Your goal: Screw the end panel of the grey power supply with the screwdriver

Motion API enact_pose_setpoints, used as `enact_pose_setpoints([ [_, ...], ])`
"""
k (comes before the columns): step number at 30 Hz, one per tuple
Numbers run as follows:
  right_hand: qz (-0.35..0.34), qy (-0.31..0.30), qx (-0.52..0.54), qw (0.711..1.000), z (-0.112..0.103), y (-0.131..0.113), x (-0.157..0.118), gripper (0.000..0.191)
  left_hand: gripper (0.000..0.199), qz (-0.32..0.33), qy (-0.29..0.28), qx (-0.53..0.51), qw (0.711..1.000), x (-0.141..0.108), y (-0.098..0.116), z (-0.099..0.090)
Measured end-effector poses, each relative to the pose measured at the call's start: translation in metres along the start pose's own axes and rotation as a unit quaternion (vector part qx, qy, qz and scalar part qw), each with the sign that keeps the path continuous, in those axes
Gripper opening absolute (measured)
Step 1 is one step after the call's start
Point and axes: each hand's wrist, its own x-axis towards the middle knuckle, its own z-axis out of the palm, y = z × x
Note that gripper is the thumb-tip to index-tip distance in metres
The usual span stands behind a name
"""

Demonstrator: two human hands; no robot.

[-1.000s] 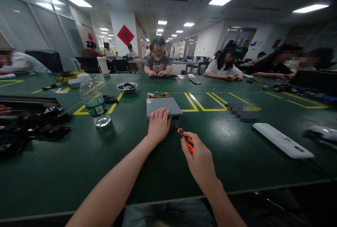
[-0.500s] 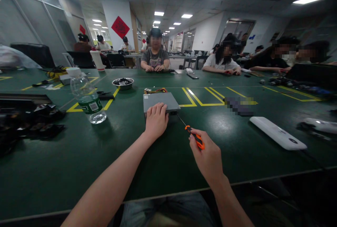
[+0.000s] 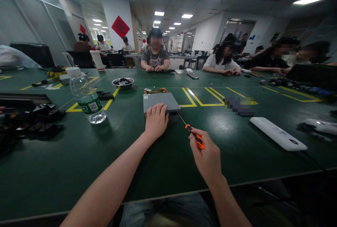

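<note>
A grey metal computer power supply [image 3: 168, 101] lies on the green table in front of me, with a bundle of coloured wires [image 3: 155, 90] at its far side. My left hand [image 3: 156, 121] is on its near part, fingers over the top face and thumb bent down by the front. Below that hand a dark socket shows in the front face. In my right hand [image 3: 206, 151] is an orange and black screwdriver [image 3: 195, 136], held by the handle. Its thin shaft points up and left, and the tip is close by the box's right front corner; contact is unclear.
A water bottle [image 3: 91, 100] and a metal bowl of small parts [image 3: 123, 83] stand to the left, beyond dark parts [image 3: 37, 121]. On the right lie a white device [image 3: 277, 134] and a blurred-out item [image 3: 238, 105]. Several people sit across the table.
The screwdriver tip has shifted slightly to the right at the box's corner. More of the power supply's front face and socket shows now. My left hand stays in place.
</note>
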Motion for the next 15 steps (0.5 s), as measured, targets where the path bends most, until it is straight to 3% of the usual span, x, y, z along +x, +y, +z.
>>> enact_pose_setpoints([
  [15,0.020,0.000,0.019,1.000,0.0013,0.0023,-0.0004,0.021,0.038,0.009,-0.002,0.011,1.000,-0.0010,-0.0022,0.0005],
])
